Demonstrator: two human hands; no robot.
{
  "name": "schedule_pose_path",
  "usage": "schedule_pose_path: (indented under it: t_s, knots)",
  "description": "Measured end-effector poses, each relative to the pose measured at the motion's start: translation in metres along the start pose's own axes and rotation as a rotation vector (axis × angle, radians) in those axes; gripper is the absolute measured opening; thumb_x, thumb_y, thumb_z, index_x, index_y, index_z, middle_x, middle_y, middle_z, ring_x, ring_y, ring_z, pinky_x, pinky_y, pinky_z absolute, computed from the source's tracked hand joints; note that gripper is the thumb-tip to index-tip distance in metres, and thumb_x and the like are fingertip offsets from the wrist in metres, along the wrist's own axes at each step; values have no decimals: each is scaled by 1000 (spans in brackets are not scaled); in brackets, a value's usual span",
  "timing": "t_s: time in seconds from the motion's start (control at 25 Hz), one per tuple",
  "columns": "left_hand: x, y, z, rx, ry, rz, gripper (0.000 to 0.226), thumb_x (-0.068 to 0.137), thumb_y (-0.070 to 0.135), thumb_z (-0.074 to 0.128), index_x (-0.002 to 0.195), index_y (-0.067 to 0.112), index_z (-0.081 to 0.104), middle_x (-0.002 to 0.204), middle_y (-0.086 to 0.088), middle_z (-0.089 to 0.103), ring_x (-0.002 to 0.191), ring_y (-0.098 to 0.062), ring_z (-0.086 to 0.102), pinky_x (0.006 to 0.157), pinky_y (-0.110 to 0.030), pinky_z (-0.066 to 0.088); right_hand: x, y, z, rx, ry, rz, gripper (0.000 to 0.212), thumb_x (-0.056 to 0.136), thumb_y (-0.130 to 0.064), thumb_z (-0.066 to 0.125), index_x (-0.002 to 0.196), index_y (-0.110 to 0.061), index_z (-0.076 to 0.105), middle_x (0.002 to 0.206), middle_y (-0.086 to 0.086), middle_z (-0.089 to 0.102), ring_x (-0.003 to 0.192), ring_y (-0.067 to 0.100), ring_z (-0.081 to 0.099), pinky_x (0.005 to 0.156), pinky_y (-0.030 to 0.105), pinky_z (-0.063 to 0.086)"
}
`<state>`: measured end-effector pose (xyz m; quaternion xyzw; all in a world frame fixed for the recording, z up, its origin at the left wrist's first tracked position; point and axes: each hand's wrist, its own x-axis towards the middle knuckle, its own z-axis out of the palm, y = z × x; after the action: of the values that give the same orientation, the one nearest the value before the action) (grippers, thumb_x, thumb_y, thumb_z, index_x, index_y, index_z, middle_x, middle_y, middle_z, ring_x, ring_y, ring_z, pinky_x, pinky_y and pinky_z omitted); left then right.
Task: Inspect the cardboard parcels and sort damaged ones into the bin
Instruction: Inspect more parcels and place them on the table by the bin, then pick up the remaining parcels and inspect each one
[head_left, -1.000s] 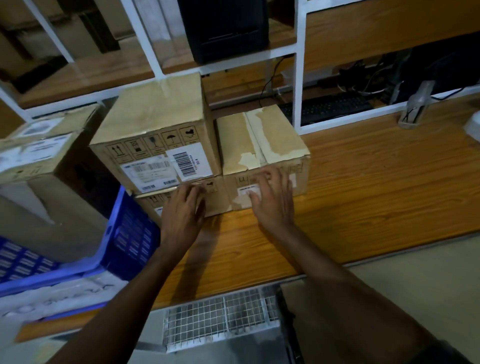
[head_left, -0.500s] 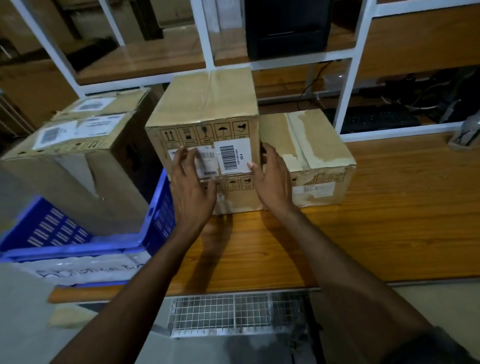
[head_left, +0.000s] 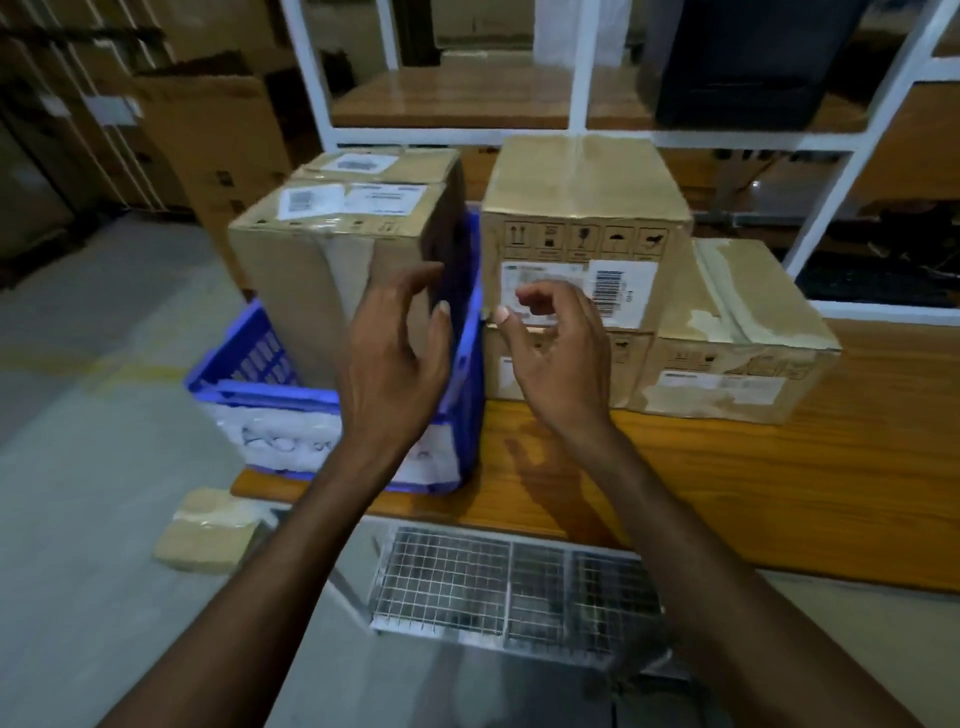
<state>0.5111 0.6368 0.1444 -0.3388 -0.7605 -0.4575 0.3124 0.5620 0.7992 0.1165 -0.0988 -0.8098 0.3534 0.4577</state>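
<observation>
Just right of the blue bin on the bench, two parcels are stacked, the top parcel w/ its barcode label facing the camera. A torn-tape parcel sits further right of the bin, against the stack. In the bin stand two labelled parcels. L hand hovers by the bin's right wall and R hand before the top parcel. Hands are apart, fingers loose, gripping nothing.

Both bare forearms reach forward, side by side. The left grip is raised, fingers spread and slack, holding nothing. Just right of it, the right grip hovers loosely curled, likewise empty.
</observation>
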Motion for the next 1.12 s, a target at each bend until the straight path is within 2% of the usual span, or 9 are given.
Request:
schedule_pose_path:
  t_s: [0.16, 0.36, 0.48, 0.56, 0.68, 0.84, 1.0, 1.12]
  knots:
    - [-28, -40, -114, 93, 82, -52, 29, 102, 20, 67, 129, 12, 68, 123, -5, 74, 112, -18, 68, 94, -26, 51, -40, -97, 51, 74, -41, -114, 23, 97, -35, 70, 113, -19, 69, 106, -8, 69, 101, 11, 64, 88, 29, 52]
    - [-82, -130, -271, 133, 106, -270, 28, 100, 29, 66, 126, 21, 67, 122, 6, 72, 114, -12, 68, 92, -41, 56, -127, -205, 145, 175, -152, -135, 22, 98, -32, 68, 114, -17, 71, 107, -7, 71, 101, 12, 67, 86, 33, 55]
    - [-106, -178, -347, 134, 113, -444, 25, 98, 32, 66, 123, 29, 66, 120, 14, 71, 112, -3, 66, 89, -41, 57, -167, -253, 202, 188, -285, -129, 23, 99, -30, 65, 118, -19, 69, 111, -8, 71, 102, 6, 64, 81, 25, 53]
    - [-117, -207, -384, 119, 128, -536, 24, 98, 32, 67, 122, 32, 65, 119, 16, 71, 111, -2, 66, 86, -37, 57, -182, -277, 236, 192, -357, -130, 23, 100, -27, 63, 121, -19, 67, 113, -8, 70, 102, 7, 64, 81, 25, 53]
    - [-129, -252, -420, 60, 186, -651, 23, 97, 30, 68, 120, 32, 64, 117, 15, 71, 109, -4, 68, 82, -31, 55, -196, -296, 294, 205, -473, -138, 28, 101, -25, 61, 128, -20, 64, 119, -8, 68, 105, 9, 63, 84, 33, 55]
    - [-145, -319, -438, -69, 294, -892, 29, 97, 19, 70, 126, 22, 65, 115, 10, 70, 100, -3, 68, 83, -19, 50, -205, -294, 389, 182, -637, -79, 39, 105, -29, 56, 144, -24, 54, 137, -6, 60, 117, 10, 58, 92, 34, 53]
    - [-154, -419, -442, -93, 324, -1063, 33, 98, 17, 70, 130, 23, 63, 118, 5, 71, 93, -5, 68, 85, -27, 53, -217, -265, 515, 122, -742, 5, 44, 104, -29, 54, 147, -27, 48, 146, -2, 53, 130, 21, 54, 103, 43, 49]
    - [-158, -504, -425, -102, 350, -1155, 33, 99, 17, 69, 130, 24, 61, 119, 4, 70, 91, -4, 66, 81, -27, 50, -225, -228, 613, 66, -797, 98, 44, 104, -24, 54, 147, -24, 49, 148, 2, 52, 133, 26, 52, 105, 44, 47]
